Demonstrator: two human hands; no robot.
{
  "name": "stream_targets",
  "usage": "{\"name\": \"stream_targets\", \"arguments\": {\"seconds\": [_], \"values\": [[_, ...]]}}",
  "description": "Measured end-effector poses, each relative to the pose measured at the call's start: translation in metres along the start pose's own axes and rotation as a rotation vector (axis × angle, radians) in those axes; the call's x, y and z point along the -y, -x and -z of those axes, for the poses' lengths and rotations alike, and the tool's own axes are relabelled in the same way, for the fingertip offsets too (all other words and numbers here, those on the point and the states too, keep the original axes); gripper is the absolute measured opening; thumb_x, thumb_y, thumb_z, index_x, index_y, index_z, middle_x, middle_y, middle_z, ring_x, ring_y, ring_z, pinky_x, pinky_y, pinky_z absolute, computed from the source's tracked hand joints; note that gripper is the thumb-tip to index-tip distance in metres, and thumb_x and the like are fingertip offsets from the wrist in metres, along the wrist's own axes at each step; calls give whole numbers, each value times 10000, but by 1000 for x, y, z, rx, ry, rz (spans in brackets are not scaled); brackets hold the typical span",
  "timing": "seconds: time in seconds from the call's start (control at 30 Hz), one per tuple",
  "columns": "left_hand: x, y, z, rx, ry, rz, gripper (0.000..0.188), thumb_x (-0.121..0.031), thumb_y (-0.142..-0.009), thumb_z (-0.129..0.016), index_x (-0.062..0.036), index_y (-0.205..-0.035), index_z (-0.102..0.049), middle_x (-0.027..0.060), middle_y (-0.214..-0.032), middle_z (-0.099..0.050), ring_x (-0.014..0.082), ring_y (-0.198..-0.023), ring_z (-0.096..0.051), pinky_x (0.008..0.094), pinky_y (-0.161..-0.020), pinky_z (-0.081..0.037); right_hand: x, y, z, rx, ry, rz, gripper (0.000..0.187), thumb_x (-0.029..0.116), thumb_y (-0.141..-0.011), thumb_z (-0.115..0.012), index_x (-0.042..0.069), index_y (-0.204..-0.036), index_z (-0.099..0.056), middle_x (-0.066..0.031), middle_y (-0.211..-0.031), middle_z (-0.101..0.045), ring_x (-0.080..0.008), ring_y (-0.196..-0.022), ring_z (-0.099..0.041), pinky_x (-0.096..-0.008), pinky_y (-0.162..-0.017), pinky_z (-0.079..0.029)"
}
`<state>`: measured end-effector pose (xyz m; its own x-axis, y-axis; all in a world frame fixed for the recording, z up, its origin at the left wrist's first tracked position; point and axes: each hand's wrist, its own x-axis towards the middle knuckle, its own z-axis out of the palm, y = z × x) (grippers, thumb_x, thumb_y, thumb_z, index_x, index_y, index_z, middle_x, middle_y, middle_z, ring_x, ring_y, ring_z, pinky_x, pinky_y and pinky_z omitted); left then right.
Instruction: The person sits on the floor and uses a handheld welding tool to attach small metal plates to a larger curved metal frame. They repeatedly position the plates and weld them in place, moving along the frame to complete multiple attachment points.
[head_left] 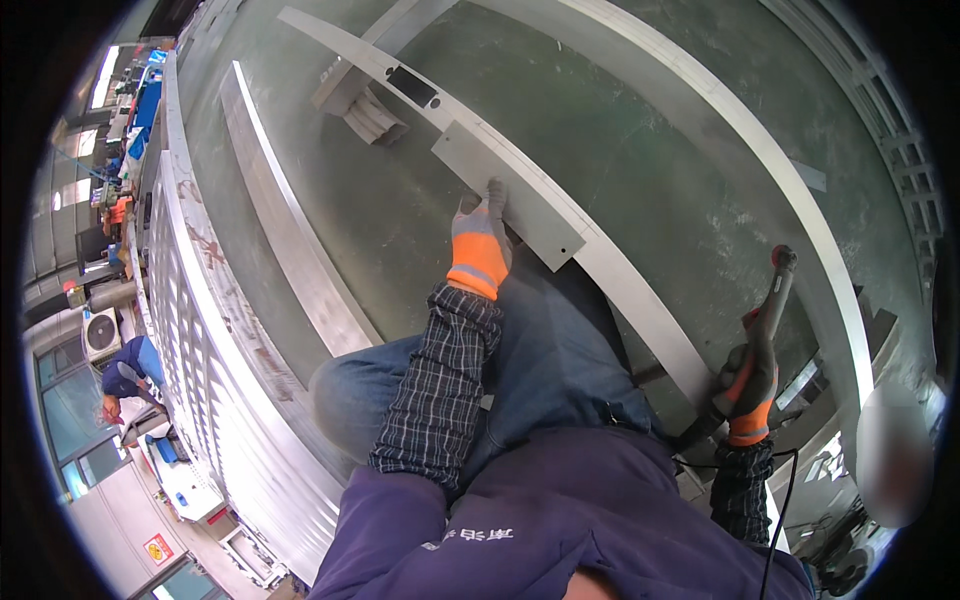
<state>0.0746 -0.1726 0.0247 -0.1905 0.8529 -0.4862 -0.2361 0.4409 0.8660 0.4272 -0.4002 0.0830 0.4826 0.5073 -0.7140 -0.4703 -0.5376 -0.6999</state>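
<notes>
- Near the centre of the frame, the left hand (480, 240) in a grey-and-orange glove is touching the near long edge of a flat grey rectangular metal plate (535, 215); one digit is lying over its face, probably for steadying it. Whatever the grip is doing beneath the edge is hidden, so whether it is closing on the plate I cannot tell.
- The plate is lying lengthwise along a long pale metal strip (640, 300), which is running diagonally from upper left to lower right; the matching direction is suggesting deliberate alignment. Small holes are showing near the plate's ends, perhaps serving fasteners.
- At the right of the frame, the right hand (750, 400), gloved alike, is wrapping its grip around a long dark handheld tool with a red round end (775, 295). The tool is pointing upward in the frame, well apart from the plate, seemingly leaving the plate unobstructed.
- Beyond the plate, toward the upper left, a dark rectangular cut-out (412, 87) is interrupting the strip.
- Farther out, a straight silvery metal bar (290, 220) is lying at left, and a broad pale metal beam (790, 190), bent by the lens, is sweeping down the right.
</notes>
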Motion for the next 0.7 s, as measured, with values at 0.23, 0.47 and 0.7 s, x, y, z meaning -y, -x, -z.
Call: {"name": "stream_targets", "arguments": {"seconds": [0.23, 0.47, 0.7], "values": [[-22, 17, -23, -112, 121, 121, 410, -348, -947, -759, -35, -1165, -607, 73, -1028, -673, 194, -869, -654, 349, -754, -595, 2, -1, 2, 37, -19, -23, 565, 500, -994, -587, 108, -1399, -555, 12, -707, -503, -101, -544, -470, -257, -470, -394], [-22, 9, -6, -13, 91, 168, 425, -333, -931, -775, -28, -1178, -611, 85, -1011, -677, 236, -894, -686, 410, -783, -630, 1, -4, 1, -8, 26, 8, 482, 529, -944, -639, 54, -1028, -646, -34, -707, -558, -134, -522, -541, -289, -444, -409], [-23, 11, -14, -7, 30, 183, 585, -358, -932, -767, -52, -1351, -496, 169, -1144, -668, 288, -976, -705, 433, -786, -650, 4, -4, 2, 19, 58, -16, 520, 496, -972, -620, 88, -1292, -580, -5, -715, -514, -103, -535, -484, -261, -454, -380]]}}
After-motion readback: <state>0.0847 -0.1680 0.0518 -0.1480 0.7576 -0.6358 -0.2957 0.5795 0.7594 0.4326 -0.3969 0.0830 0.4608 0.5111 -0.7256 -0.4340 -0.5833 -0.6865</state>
